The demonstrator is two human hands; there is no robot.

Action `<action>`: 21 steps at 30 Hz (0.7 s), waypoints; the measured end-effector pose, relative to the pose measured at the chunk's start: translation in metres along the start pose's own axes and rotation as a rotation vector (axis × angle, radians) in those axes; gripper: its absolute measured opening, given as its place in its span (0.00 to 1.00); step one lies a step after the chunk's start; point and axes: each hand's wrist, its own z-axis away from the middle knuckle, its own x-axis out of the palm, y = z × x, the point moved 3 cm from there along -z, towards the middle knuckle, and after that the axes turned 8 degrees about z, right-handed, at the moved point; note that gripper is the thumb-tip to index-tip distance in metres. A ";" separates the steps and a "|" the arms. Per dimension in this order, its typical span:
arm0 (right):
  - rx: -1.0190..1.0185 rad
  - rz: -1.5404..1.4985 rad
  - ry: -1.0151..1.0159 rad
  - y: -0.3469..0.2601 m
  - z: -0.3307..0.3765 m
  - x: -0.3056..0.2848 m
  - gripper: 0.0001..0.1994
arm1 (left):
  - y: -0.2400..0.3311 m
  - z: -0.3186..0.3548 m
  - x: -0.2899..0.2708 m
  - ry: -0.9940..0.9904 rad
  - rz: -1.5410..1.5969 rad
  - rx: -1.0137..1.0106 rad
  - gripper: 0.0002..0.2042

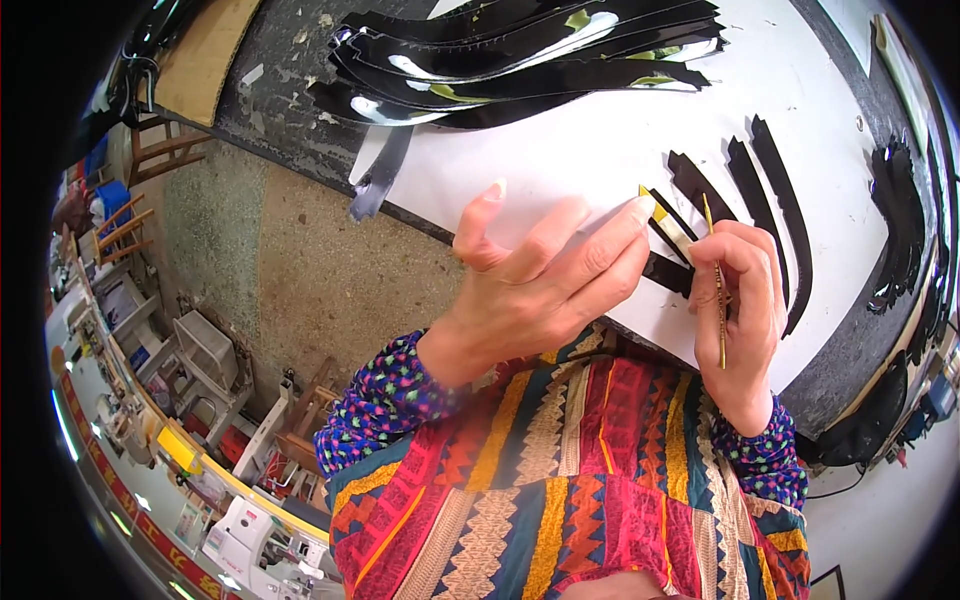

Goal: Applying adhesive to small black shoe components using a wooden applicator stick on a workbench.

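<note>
Nearest you, your patterned sleeves [560, 470] rise from the lower edge toward both hands. Your left hand [540, 285] is half open, its fingers stretched long and close together toward the right, the thumb lifted apart from them; its fingertips [640, 210] press on a black strip [668, 272] that has a yellow and pale end just under them. Your right hand [748, 310] is curled nearly closed around a thin brush [716, 290], which stands almost upright in the grip with its tip above your knuckles, just beside that strip's pale end. The strip lies between your two hands on a white sheet [600, 150], touching your left fingers and running under the right ones. Just beyond your right hand, three curved black strips [760, 190] lie side by side on the sheet, apart from each other. Farther off, above your left hand, a pile of long glossy black strips [520, 60] rests fanned across the sheet's far part and the dark table [290, 90]. To the right of your right hand, more black pieces [900, 220] sit along the table's edge.
</note>
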 end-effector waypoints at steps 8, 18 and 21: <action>0.050 -0.040 -0.007 0.002 0.003 0.001 0.13 | 0.000 0.001 0.001 0.002 -0.001 -0.008 0.10; -0.001 0.024 0.013 -0.002 0.004 -0.005 0.12 | 0.001 0.001 0.002 -0.014 -0.002 -0.025 0.10; -0.039 0.065 0.038 0.003 0.010 -0.005 0.11 | 0.001 0.000 0.003 -0.032 -0.007 -0.027 0.11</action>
